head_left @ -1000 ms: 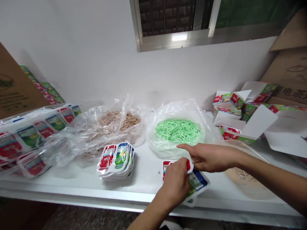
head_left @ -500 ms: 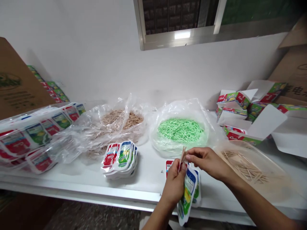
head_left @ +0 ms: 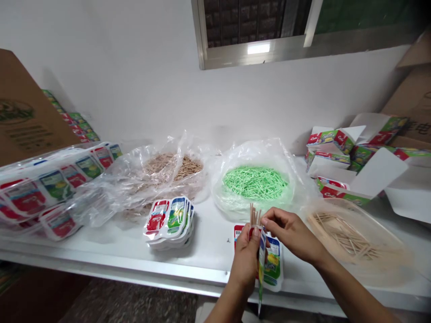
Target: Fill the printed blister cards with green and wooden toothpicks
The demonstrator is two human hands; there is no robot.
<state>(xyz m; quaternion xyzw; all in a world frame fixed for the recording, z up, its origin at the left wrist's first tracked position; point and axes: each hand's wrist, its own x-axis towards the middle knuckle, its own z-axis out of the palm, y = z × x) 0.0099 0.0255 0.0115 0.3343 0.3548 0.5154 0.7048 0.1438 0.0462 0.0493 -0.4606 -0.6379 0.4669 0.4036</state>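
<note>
My left hand [head_left: 247, 258] is closed around a printed red, blue and green packet [head_left: 261, 269], turned almost edge-on to me. Several thin brown sticks [head_left: 255, 215] stand up from its top, beside my left thumb. My right hand [head_left: 289, 231] is pinched closed right at these sticks; whatever its fingertips hold is too small to make out. Below the hands, flat on the table, lie more twin packets [head_left: 273, 269] with red and green panels, partly covered by my left hand.
A stack of packets [head_left: 170, 220] lies to the left. Behind are a clear bag of brown sticks [head_left: 188, 168] and one of green sticks [head_left: 254, 181]. A translucent tray [head_left: 397, 233] holds brown sticks at right, near open printed boxes [head_left: 343, 186]. Bagged packets [head_left: 57, 184] fill the far left.
The packet in my left hand has turned from showing its green face to nearly edge-on. The sticks at its top now stand more upright and spread. My right hand stays beside them.
</note>
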